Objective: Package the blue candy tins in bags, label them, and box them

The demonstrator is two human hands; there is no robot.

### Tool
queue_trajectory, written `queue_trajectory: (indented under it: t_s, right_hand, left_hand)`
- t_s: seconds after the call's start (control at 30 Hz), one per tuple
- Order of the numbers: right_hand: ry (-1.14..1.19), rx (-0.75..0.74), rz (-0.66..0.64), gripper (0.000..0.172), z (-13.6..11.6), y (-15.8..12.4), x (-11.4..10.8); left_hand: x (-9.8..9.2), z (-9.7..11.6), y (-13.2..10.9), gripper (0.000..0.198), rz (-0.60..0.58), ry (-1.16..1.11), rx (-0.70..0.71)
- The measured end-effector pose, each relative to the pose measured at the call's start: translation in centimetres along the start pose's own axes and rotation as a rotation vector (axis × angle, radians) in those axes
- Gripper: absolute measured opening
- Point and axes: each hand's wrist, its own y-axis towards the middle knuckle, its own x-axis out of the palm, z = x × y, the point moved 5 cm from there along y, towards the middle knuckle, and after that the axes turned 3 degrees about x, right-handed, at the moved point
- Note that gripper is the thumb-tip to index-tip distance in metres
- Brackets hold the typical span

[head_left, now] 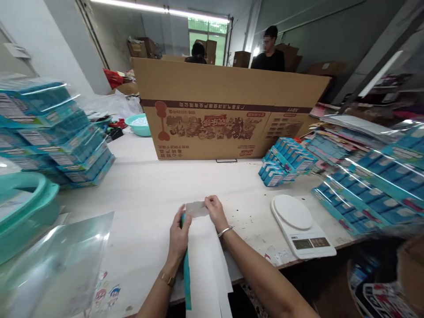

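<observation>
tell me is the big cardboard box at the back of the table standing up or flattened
Standing up: the cardboard box rises on edge like a wall across the table.

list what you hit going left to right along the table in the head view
teal basin → clear plastic sheet → left hand → right hand, both on a long white card → white scale → wrapped blue packs

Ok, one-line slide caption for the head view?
Both hands, left hand and right hand, pinch a flat white card on the table.
</observation>
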Motion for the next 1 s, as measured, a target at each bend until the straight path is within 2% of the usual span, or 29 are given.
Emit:
queue_trajectory:
  t_s: [0.07,0.1,0.2,0.27,0.43,0.63,0.77,0.87,0.93,1.0]
  right_hand:
    - [0.040,-0.015,0.003,0.055,-0.2,-0.4,1.1]
    - [0.056,-0.015,-0.012,0.056,-0.3,-0.5,1.7]
    - [0.085,0.007,-0.090,0.057,-0.6,-0.5,3.2]
    - [0.097,0.034,-0.154,0.060,-0.6,-0.6,3.6]
    - [0.122,0.075,-0.277,0.057,0.0,-1.5,2.7]
    - [0.119,0.037,-0.346,0.041,-0.8,-4.6,1.1]
    - [0.052,0.059,-0.285,0.040,-0.2,-6.4,0.8]
    - [0.009,0.046,-0.178,0.050,0.7,-6.7,1.2]
    - [-0.087,0.003,-0.164,0.057,1.0,-6.4,1.7]
    - [-0.187,-0.038,-0.204,0.059,0.8,-6.0,2.1]
  left_hand:
    - [-0.2,-0.2,-0.2,0.083,0.066,-0.038,-0.002]
    - [-0.3,-0.4,-0.2,0.086,0.067,-0.069,-0.021]
    - [-0.3,-1.0,0.4,0.068,-0.033,-0.144,-0.099]
    - [-0.3,-1.0,0.7,0.054,-0.093,-0.137,-0.101]
    - [-0.6,0.0,0.5,0.032,-0.038,0.009,0.020]
    - [-1.0,0.2,-0.8,0.033,0.060,-0.007,-0.052]
    - [-0.6,0.6,-1.6,0.030,0.047,-0.040,-0.040]
    - [0.0,1.0,-1.8,0.029,-0.006,-0.079,-0.021]
    - [0.2,1.1,-1.7,0.029,-0.052,-0.079,-0.014]
    - [0.0,1.2,-1.4,0.027,-0.083,-0.067,-0.029]
